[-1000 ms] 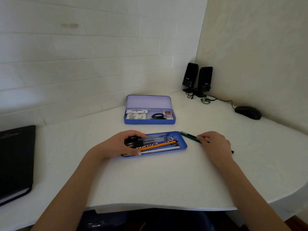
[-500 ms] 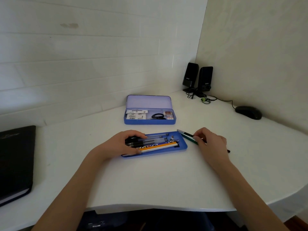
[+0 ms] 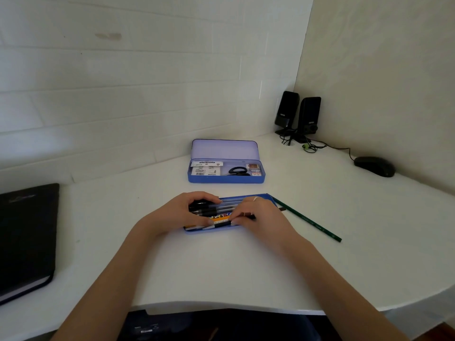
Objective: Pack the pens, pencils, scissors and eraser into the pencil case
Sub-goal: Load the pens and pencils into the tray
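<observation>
A shallow blue tray (image 3: 248, 196) lies in front of me with several pens and an orange pencil (image 3: 220, 219) in it. My left hand (image 3: 176, 214) curls over the left ends of the pens (image 3: 226, 205), thumb at the tray's front. My right hand (image 3: 262, 216) covers the tray's right part and pinches a black pen (image 3: 219, 225) lying along the front edge. A green pencil (image 3: 310, 221) lies on the table just right of the tray. Farther back the open blue pencil case (image 3: 226, 178) holds black scissors (image 3: 237, 171), an eraser (image 3: 253, 168) and white labels.
A black notebook (image 3: 27, 232) lies at the left edge of the white corner desk (image 3: 221, 267). Two black speakers (image 3: 299, 115) with cables stand in the back corner, and a black mouse (image 3: 374, 166) sits at the right by the wall.
My right hand has moved left from the table onto the tray, bringing a black pen. The green pencil stays on the table. My left hand has stayed on the pens.
</observation>
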Demonstrator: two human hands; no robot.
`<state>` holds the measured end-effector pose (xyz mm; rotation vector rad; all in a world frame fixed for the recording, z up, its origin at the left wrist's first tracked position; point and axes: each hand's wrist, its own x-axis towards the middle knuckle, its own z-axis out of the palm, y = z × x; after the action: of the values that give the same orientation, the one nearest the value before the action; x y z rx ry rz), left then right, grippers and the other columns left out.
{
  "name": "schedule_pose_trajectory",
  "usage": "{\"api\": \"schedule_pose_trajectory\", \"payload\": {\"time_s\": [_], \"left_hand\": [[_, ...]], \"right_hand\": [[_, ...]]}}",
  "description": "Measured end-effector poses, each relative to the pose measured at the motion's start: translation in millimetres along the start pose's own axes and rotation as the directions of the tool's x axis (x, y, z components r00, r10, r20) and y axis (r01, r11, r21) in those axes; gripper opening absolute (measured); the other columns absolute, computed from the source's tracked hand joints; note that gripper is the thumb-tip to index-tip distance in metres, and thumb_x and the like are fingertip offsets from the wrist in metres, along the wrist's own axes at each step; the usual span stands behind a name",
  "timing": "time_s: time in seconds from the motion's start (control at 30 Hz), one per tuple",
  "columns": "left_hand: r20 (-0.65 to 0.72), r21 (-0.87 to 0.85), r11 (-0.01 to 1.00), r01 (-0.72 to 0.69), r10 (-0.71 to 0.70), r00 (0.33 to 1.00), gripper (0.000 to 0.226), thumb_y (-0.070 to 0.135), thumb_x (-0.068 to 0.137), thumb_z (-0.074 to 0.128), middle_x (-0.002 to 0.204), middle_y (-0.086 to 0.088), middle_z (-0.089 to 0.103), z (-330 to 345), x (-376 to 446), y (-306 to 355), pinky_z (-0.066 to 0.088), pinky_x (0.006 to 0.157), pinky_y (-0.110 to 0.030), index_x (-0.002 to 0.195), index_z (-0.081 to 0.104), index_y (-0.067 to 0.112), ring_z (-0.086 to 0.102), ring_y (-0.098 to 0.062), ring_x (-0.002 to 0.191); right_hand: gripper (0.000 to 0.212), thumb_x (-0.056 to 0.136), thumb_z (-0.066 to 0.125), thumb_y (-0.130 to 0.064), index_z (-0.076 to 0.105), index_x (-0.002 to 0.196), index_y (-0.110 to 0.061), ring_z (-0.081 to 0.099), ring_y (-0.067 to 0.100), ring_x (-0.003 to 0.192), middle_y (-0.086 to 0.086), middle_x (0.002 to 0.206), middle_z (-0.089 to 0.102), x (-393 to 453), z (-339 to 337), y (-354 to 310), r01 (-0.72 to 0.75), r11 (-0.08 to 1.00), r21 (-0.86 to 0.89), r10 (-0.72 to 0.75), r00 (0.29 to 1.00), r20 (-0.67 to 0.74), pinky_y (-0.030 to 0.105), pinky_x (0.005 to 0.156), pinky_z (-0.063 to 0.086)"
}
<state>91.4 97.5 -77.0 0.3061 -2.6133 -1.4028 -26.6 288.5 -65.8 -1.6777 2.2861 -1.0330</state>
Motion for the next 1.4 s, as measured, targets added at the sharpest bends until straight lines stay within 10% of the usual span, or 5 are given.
{"api": "schedule_pose_trajectory", "payload": {"time_s": [0.37,0.63,1.07,1.23,1.4], "left_hand": [[0.028,0.0,1.0,0.004,-0.004,1.0,0.051,0.021,0.066,0.084,0.12,0.018,0.061,-1,-1,0,0.043,0.09,-0.009,0.111,0.064,0.036,0.057,0.003,0.108],[0.029,0.01,1.0,-0.009,0.009,1.0,0.048,0.022,0.069,0.082,0.122,0.016,0.061,-2,-1,-1,0.043,0.096,-0.017,0.111,0.064,0.035,0.056,0.0,0.111],[0.033,0.026,0.999,-0.023,0.022,0.999,0.049,0.027,0.067,0.081,0.124,0.016,0.059,-1,-1,-2,0.042,0.096,-0.017,0.11,0.063,0.04,0.054,0.0,0.114],[0.024,0.029,0.999,-0.024,0.023,0.999,0.047,0.019,0.07,0.081,0.123,0.017,0.059,-1,-1,-2,0.041,0.091,-0.008,0.11,0.064,0.036,0.054,0.001,0.112],[0.004,0.015,1.0,-0.004,0.004,1.0,0.045,0.017,0.072,0.08,0.123,0.014,0.06,0,-1,-1,0.045,0.092,-0.013,0.111,0.064,0.031,0.056,-0.004,0.111]], "right_hand": [[0.01,0.083,0.066,-0.015,0.075,0.087,-0.015,0.059,0.004,0.076,-0.008,0.081,0.068,-3,-10,7,-0.11,0.986,0.129,0.13,0.979,-0.157,0.018,0.076,0.043],[0.018,0.087,0.058,-0.031,0.068,0.103,-0.029,0.055,0.018,0.105,-0.007,0.11,0.063,-32,-54,59,-0.559,0.814,-0.159,0.478,0.8,-0.362,0.036,0.09,0.036],[0.018,0.088,0.057,-0.012,0.071,0.098,-0.017,0.058,0.015,0.083,-0.001,0.092,0.065,-33,-51,51,-0.338,0.938,-0.078,0.245,0.806,-0.539,0.025,0.072,0.044],[0.022,0.084,0.063,-0.006,0.075,0.094,-0.021,0.054,0.002,0.082,-0.013,0.082,0.06,-22,-46,24,-0.063,0.997,-0.042,0.057,0.989,-0.138,0.004,0.071,0.037],[0.024,0.084,0.06,-0.003,0.075,0.094,-0.018,0.053,0.008,0.075,0.004,0.086,0.065,-14,-30,21,0.042,0.992,-0.118,-0.036,0.998,0.051,0.004,0.066,0.036]]}}
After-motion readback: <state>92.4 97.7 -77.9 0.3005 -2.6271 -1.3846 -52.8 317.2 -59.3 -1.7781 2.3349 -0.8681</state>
